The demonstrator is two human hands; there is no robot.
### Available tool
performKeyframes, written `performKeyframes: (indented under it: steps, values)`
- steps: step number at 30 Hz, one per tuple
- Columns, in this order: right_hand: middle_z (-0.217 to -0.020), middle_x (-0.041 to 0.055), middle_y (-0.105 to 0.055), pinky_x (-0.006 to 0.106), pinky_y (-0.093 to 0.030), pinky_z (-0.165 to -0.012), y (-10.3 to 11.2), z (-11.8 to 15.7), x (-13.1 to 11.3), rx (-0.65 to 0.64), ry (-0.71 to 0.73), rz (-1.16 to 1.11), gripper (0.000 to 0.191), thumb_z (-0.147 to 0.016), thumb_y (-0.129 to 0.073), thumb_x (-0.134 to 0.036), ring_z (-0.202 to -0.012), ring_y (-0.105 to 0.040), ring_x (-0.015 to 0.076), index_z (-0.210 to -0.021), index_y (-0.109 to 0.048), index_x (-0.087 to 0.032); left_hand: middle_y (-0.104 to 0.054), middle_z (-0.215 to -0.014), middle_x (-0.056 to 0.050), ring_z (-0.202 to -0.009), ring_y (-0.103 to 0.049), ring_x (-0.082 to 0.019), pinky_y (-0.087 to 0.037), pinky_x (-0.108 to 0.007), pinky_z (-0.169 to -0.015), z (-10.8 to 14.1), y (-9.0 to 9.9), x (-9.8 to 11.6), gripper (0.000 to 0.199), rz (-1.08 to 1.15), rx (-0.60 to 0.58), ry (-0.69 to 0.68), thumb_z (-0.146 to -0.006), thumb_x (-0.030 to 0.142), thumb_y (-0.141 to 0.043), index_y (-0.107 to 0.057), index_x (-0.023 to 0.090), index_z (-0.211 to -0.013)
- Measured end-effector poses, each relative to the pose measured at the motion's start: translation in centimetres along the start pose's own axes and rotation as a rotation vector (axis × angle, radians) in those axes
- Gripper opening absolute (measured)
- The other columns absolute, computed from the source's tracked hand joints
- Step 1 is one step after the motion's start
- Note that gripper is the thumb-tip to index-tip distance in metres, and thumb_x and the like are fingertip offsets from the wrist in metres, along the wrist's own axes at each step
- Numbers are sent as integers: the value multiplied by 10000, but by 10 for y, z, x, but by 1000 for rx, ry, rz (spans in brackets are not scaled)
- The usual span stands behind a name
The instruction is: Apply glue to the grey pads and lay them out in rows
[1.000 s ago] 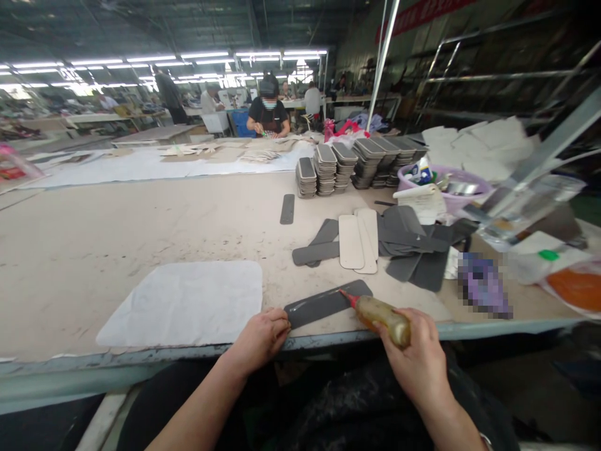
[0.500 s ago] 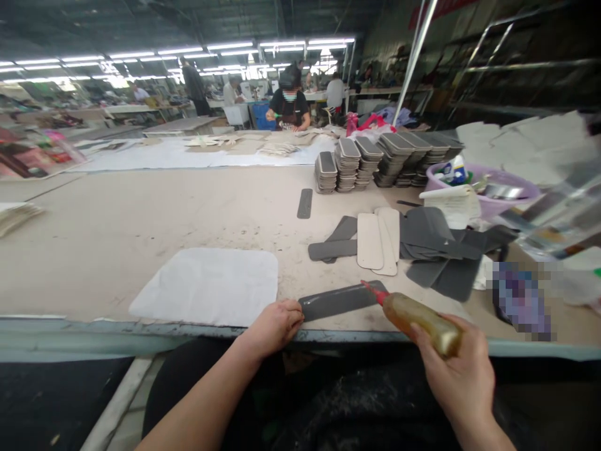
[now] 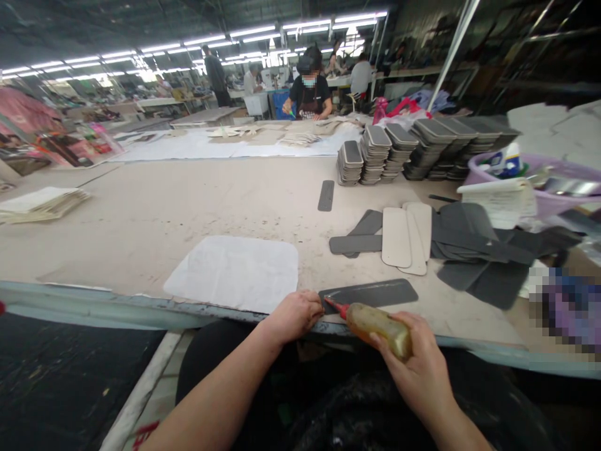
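My right hand (image 3: 422, 354) is wrapped round a squeeze glue bottle (image 3: 375, 324) of amber-coloured, see-through plastic. Its red nozzle points left, the tip at the left end of a dark grey strip (image 3: 382, 294) with rounded corners. A shiny wet line runs along the strip. At that same left end, my left hand (image 3: 300, 313) is closed on the strip's edge, fingers bent and thumb hidden. A white sheet (image 3: 235, 269) with rounded corners lies left of the strip, just beyond my left hand.
Cream pieces (image 3: 397, 238) and dark grey pieces (image 3: 469, 232) overlap on the right. Behind stand stacked grey pads (image 3: 374, 156) and a purple basin (image 3: 554, 203). One small grey strip (image 3: 325, 195) lies mid-table. A co-worker (image 3: 310, 94) sits across the table.
My right hand has brought the bottle leftward, its nozzle passing from the strip's right end to its left end. My left hand stays at the strip. The whole view has shifted and tilted.
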State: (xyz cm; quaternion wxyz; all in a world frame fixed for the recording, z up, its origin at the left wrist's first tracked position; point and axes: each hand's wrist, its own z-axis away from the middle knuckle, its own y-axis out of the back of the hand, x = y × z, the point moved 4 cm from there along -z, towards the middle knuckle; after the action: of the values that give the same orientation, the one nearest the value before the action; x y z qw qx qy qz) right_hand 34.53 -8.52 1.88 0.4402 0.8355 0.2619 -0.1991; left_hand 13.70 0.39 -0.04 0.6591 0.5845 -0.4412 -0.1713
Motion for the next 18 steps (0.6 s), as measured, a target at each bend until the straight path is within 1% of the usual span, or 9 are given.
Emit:
performKeyframes:
  steps: [5, 9, 13, 18]
  values:
    - [-991, 72, -557, 362, -498, -802, 6, 13, 0, -23, -12, 26, 344, -849, -580, -466, -924, -556, 224, -1057, -499, -204, -642, -900, -42, -843, -593, -146, -466, -252, -792, -1, 1, 2, 255, 8, 18, -5, -930, 199, -442, -687, 183, -860]
    - [-989, 66, -554, 344, -499, -781, 17, 20, 3, -12, -45, 46, 347, -847, -581, -473, -907, -557, 215, -1055, -505, -206, -643, -899, -39, -846, -591, -149, -470, -249, -782, -1, -2, 1, 243, -14, -3, 2, -928, 217, -456, -688, 187, -862]
    - [-987, 63, -555, 343, -493, -791, 32, 20, 15, 37, -92, 86, 347, -835, -600, -465, -904, -554, 213, -1047, -510, -207, -633, -852, -41, -833, -588, -157, -471, -266, -788, -1, -4, -1, 246, -39, 13, 1, -929, 224, -456, -679, 183, -832]
    - [-962, 66, -559, 365, -494, -795, 59, 19, 37, 124, -165, 197, 360, -825, -595, -491, -891, -554, 224, -1029, -525, -203, -626, -839, -45, -825, -591, -154, -476, -262, -791, -3, -2, 0, 262, -12, 16, 24, -936, 215, -429, -669, 179, -837]
